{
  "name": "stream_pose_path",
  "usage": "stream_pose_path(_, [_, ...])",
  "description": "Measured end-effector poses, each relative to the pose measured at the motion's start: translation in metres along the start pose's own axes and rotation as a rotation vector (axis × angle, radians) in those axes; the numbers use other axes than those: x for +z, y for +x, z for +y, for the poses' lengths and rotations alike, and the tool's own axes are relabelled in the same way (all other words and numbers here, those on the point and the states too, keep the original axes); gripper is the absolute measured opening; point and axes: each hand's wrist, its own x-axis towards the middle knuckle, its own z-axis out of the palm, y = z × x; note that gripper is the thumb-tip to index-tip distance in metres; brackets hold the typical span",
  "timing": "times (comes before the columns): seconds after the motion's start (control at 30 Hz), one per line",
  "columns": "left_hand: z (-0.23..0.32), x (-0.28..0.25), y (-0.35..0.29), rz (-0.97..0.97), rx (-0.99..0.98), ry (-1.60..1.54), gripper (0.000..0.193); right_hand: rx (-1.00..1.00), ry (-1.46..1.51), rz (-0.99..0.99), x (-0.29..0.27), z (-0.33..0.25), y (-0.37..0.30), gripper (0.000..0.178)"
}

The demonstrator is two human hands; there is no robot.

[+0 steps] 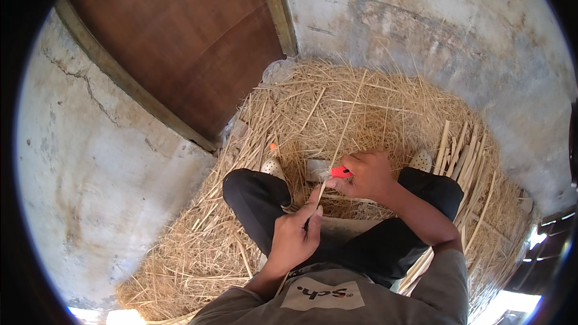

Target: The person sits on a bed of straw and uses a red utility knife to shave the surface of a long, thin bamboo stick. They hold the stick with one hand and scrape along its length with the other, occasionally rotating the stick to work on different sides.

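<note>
My left hand (294, 239) is closed round the lower part of a long, thin bamboo-like strip (345, 127), its thumb pressed along it. The pale strip slants up and away over the straw. Just above, my right hand (368, 174) grips a red-handled knife (341, 172) against the strip. My right fingers cover much of the handle, and the blade is too small to make out clearly. Both hands work close together between my bent knees, in dark trousers (256, 204).
Straw and thin shavings (198, 265) cover the floor around me. Several split strips (466, 153) lie to the right of my right knee. A small orange thing (273, 146) rests near my left shoe (273, 167). Beyond stand a brown door (186, 36) and stained walls (433, 24).
</note>
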Motion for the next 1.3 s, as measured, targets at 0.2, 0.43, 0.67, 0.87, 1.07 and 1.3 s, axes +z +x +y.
stream_pose_path(0.2, [0.012,-0.002,0.002,0.005,0.022,0.164,0.038,0.253,-0.040,0.054,-0.002,0.046,0.017,0.059])
stream_pose_path(0.43, [0.016,-0.002,0.011,0.031,0.044,0.275,0.045,0.005,-0.053,0.025,0.013,0.014,-0.002,0.060])
stream_pose_path(0.67, [0.014,-0.005,0.004,0.003,0.028,0.282,0.045,0.138,-0.034,0.006,0.009,0.025,0.004,0.058])
stream_pose_path(0.87, [0.005,-0.003,0.002,0.020,0.088,0.229,0.041,0.068,-0.070,0.115,0.009,0.045,0.010,0.059])
stream_pose_path(1.07, [0.004,-0.003,-0.004,0.024,0.050,0.143,0.039,0.013,-0.107,0.083,0.008,0.027,0.005,0.059])
stream_pose_path(1.3, [0.011,-0.005,-0.007,0.004,0.033,0.103,0.040,0.170,-0.182,0.123,-0.001,0.072,0.020,0.057])
